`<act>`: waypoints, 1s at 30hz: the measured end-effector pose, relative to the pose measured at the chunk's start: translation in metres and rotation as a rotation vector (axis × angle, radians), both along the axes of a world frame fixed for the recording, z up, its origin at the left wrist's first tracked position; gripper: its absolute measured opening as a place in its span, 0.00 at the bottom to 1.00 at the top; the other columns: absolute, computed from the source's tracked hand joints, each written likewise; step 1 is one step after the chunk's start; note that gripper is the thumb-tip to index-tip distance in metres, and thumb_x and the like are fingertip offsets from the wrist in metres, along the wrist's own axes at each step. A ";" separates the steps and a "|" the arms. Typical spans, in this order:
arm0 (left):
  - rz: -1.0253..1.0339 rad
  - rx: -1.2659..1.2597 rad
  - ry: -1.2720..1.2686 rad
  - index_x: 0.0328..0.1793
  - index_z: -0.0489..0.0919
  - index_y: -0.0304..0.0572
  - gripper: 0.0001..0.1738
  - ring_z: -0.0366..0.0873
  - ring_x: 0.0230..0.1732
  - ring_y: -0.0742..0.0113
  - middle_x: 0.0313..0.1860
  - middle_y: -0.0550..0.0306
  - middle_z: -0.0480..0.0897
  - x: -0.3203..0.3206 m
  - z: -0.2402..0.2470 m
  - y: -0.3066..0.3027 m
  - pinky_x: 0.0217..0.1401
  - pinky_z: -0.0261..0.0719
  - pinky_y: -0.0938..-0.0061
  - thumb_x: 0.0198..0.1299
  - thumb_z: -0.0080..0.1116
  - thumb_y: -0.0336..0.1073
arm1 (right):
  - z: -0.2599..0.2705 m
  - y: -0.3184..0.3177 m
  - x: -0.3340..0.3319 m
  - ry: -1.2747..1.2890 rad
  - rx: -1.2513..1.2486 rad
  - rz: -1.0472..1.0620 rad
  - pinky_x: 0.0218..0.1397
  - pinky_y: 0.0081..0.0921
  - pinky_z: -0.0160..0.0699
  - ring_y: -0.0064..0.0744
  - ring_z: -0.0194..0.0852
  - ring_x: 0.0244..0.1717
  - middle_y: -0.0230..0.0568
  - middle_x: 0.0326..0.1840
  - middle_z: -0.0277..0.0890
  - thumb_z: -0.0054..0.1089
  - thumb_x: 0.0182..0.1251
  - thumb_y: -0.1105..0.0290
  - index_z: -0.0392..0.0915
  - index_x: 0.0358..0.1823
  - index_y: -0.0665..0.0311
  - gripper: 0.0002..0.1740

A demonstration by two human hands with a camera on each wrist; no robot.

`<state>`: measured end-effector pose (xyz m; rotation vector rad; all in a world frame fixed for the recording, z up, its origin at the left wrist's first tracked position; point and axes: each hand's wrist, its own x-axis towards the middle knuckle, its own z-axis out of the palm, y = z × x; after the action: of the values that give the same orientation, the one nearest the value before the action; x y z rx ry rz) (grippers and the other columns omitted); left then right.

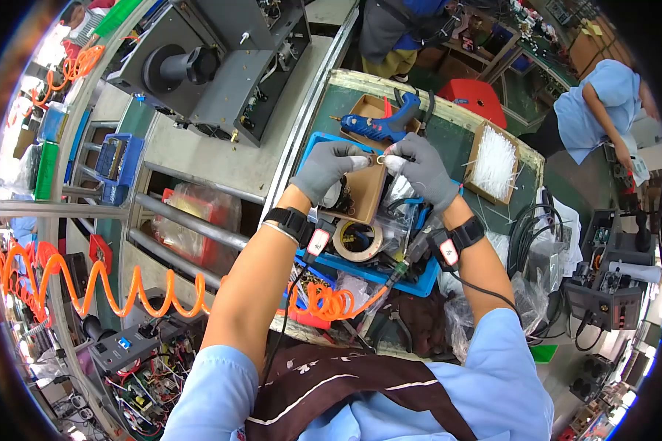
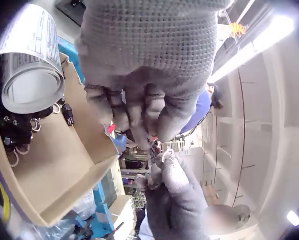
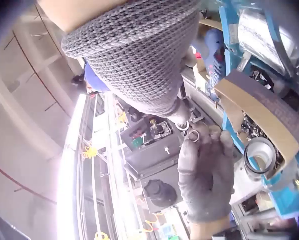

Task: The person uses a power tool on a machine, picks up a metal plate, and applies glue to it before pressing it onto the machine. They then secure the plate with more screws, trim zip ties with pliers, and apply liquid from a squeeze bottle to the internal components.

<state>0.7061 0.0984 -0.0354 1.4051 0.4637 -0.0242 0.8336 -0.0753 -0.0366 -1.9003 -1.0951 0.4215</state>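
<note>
Both hands wear grey gloves and meet fingertip to fingertip above an open cardboard box [image 1: 362,192]. My right hand [image 1: 424,170] pinches a small pale ring [image 2: 167,154] between thumb and finger. My left hand [image 1: 326,170] has its thumb and fingertips together, with another small ring [image 3: 194,135] between them, just beside the first. Inside the box, seen in the left wrist view, lie small black parts [image 2: 68,114] and several loose rings [image 2: 35,124]. A roll of printed labels [image 2: 32,82] stands at the box's side.
The box sits over a blue tray [image 1: 419,285] with a tape roll [image 1: 358,241] and tools. Ahead are a blue glue gun [image 1: 382,121] and a box of white sticks [image 1: 495,163]. An orange coiled hose [image 1: 132,294] crosses at left, below a grey machine housing [image 1: 228,88]. Another person [image 1: 599,110] stands at right.
</note>
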 end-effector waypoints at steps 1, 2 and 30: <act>-0.003 0.006 -0.006 0.39 0.81 0.34 0.10 0.73 0.31 0.76 0.31 0.62 0.79 -0.002 0.002 -0.001 0.38 0.72 0.80 0.53 0.62 0.33 | 0.003 0.000 -0.004 0.074 0.067 0.009 0.46 0.33 0.64 0.39 0.64 0.40 0.38 0.33 0.67 0.62 0.52 0.62 0.81 0.34 0.59 0.11; 0.000 -0.095 -0.038 0.40 0.80 0.33 0.10 0.74 0.32 0.74 0.31 0.60 0.80 -0.004 0.003 -0.002 0.39 0.72 0.80 0.54 0.61 0.32 | 0.007 -0.001 -0.008 0.055 0.108 0.022 0.46 0.32 0.64 0.39 0.64 0.40 0.38 0.33 0.67 0.61 0.53 0.64 0.80 0.34 0.60 0.10; 0.411 -0.265 -0.440 0.39 0.77 0.31 0.09 0.79 0.32 0.71 0.30 0.56 0.80 -0.384 0.159 -0.061 0.38 0.77 0.78 0.56 0.59 0.31 | 0.174 0.041 -0.343 0.136 0.413 0.576 0.37 0.25 0.63 0.32 0.65 0.34 0.41 0.33 0.69 0.49 0.55 0.73 0.73 0.35 0.67 0.08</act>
<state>0.3216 0.0376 0.1232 0.9958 0.3570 0.5286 0.4909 -0.0347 0.1369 -1.1649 -1.5007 0.5788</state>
